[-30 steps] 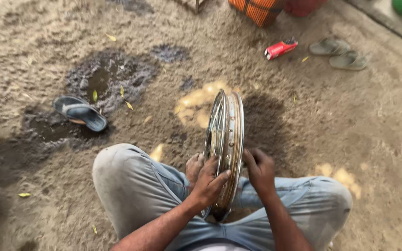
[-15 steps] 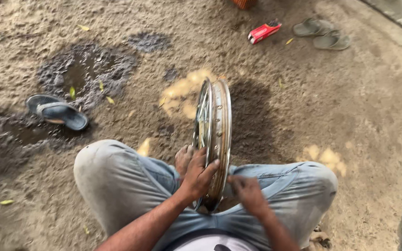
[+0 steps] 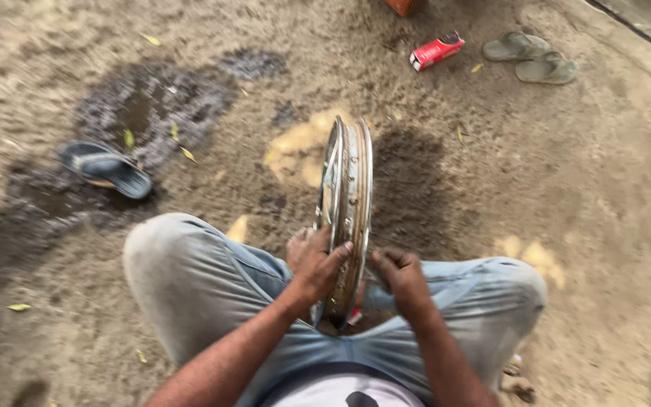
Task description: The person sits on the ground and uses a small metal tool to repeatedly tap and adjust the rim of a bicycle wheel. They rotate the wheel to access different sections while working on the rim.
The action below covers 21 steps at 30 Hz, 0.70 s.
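Head view: a metal wheel rim (image 3: 346, 203) stands upright on the dirt ground (image 3: 491, 196) between the person's knees. The left hand (image 3: 316, 265) grips its edge; the right hand (image 3: 399, 277), fingers curled, touches its lower side.

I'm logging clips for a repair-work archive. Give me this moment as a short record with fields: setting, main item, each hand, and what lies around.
setting: bare dirt ground with dark wet patches, seen from above a seated person's knees
main item: metal wheel rim, standing upright on edge between the knees
left hand: left hand gripping the rim's near edge, fingers over it
right hand: right hand low beside the rim, fingers curled; what it holds cannot be told
nearby: blue sandal; pair of green sandals; small red packet
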Motion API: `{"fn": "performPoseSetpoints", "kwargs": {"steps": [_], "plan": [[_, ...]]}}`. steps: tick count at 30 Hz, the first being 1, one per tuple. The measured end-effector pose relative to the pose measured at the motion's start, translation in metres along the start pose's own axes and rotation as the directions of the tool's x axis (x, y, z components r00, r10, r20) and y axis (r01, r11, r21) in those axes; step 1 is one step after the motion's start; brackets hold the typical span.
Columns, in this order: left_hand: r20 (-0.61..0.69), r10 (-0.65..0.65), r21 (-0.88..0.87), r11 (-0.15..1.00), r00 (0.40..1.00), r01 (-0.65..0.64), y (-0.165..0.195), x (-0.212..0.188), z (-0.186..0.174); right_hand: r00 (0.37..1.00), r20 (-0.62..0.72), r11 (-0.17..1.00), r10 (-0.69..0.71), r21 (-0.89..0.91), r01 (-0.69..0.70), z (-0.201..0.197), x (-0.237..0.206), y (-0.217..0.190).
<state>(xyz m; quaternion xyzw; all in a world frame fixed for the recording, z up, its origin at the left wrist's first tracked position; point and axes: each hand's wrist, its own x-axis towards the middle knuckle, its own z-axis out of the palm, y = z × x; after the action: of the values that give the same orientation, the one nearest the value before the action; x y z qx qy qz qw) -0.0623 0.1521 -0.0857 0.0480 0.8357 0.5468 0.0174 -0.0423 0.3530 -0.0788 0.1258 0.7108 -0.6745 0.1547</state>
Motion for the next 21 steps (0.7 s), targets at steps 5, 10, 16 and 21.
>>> {"fn": "performPoseSetpoints", "kwargs": {"steps": [5,10,16,21], "plan": [[0.069,0.023,-0.207,0.978,0.997,-0.009,-0.002,0.004,0.006,0.999,0.035,0.992,0.02,0.125,-0.024,-0.007,-0.02,0.025],[0.073,-0.067,-0.104,0.992,0.995,0.074,0.009,0.004,0.001,0.99,-0.043,0.948,-0.132,-0.299,0.113,-0.019,0.015,0.004],[0.039,-0.038,0.112,0.993,0.999,0.033,0.011,0.003,-0.002,0.97,-0.104,0.972,-0.22,-0.105,0.209,0.003,0.067,-0.051],[0.137,-0.09,-0.042,0.994,0.987,0.097,0.018,0.006,-0.013,0.909,-0.049,0.893,-0.413,-0.219,0.394,0.018,0.085,-0.065]]}}
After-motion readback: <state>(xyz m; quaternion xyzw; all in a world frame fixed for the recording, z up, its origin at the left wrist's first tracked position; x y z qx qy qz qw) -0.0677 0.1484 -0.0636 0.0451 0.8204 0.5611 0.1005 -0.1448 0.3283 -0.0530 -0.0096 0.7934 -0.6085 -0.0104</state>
